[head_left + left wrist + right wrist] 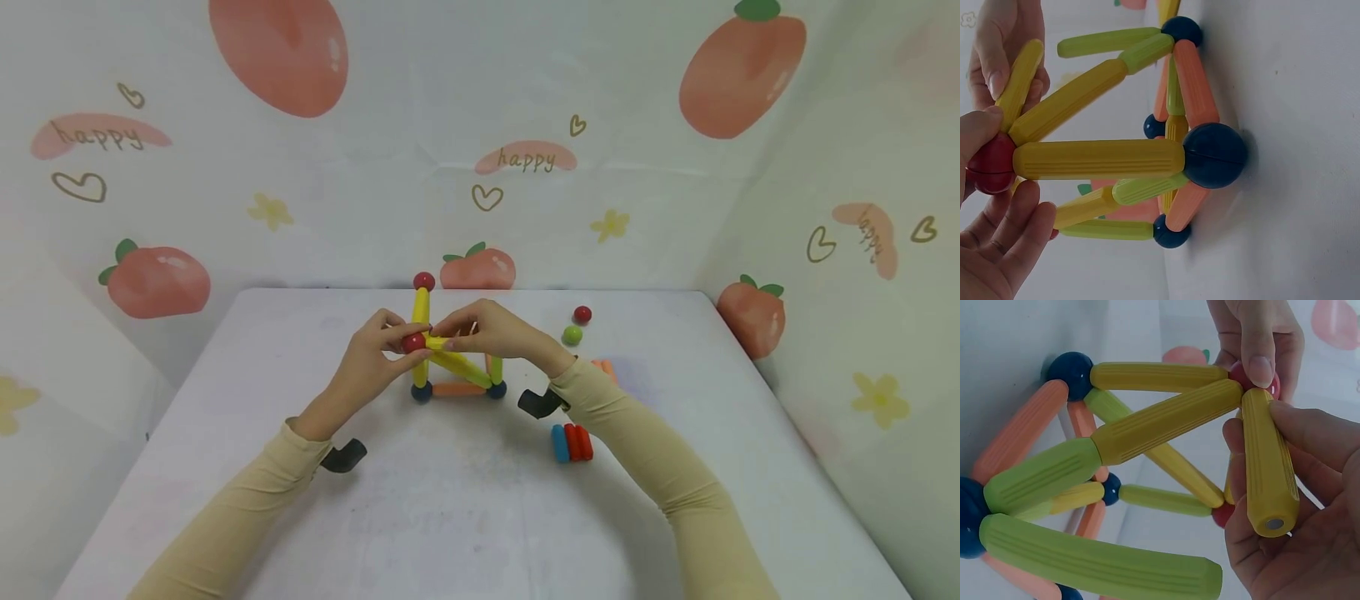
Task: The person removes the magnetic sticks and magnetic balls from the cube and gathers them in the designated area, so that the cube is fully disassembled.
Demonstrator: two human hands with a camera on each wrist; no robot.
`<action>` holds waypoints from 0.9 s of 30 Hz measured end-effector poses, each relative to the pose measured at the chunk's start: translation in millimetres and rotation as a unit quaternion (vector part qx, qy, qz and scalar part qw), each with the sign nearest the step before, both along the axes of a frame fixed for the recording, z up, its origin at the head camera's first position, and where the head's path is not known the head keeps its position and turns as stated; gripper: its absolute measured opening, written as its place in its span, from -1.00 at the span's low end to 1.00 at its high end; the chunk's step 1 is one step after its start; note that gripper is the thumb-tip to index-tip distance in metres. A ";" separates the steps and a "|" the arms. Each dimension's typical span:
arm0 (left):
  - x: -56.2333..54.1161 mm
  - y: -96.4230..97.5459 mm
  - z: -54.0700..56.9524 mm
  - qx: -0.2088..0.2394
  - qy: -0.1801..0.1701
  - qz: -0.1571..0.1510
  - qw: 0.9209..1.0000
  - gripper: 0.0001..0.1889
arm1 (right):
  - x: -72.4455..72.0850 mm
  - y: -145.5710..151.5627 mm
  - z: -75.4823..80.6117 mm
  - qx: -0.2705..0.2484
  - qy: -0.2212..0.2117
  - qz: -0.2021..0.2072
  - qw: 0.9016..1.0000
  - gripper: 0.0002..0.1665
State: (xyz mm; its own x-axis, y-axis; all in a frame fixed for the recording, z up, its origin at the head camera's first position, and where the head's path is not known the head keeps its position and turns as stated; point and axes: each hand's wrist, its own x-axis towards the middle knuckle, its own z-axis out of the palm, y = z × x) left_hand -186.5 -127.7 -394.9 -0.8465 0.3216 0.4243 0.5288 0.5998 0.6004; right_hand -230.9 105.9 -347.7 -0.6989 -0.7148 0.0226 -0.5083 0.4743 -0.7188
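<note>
My left hand point(358, 367) pinches a red ball point(992, 164) at an upper front corner of a frame made of magnetic building rods and balls. My right hand point(498, 333) holds a yellow magnetic rod point(1267, 469) between thumb and fingers. One end of that rod meets the red ball; the other is free and shows a metal disc. An upright yellow rod point(1097, 159) runs from the ball down to a dark blue ball point(1215, 155) on the table. A yellow-green diagonal point(1166, 422) also reaches the red ball. A green rod point(1104, 557) ends free.
A red ball point(582, 315) and a green ball point(572, 335) lie right of the frame. Nearer are a blue rod point(560, 444) and two red rods point(578, 442). Orange rods point(606, 370) show partly behind the right forearm. A printed cloth wall point(390, 208) stands behind the table.
</note>
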 end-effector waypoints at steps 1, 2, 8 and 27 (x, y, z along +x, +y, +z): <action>0.5 0.1 0.0 0.001 -0.001 0.000 1.000 -0.59 | 0.7 -0.3 0.0 -0.002 0.001 -0.001 1.000 -0.70; 0.9 0.2 0.1 0.003 -0.002 -0.001 1.000 -0.58 | 1.4 -0.6 -0.2 -0.004 0.001 -0.004 1.000 -0.70; 3.2 1.6 1.4 0.012 -0.002 -0.003 1.000 -0.55 | 7.5 -2.3 -1.6 -0.019 0.000 -0.056 0.998 -0.72; 1.9 1.9 3.5 0.006 0.000 0.001 1.000 -0.55 | 8.0 11.7 -2.7 -0.055 0.022 -0.082 0.995 -0.56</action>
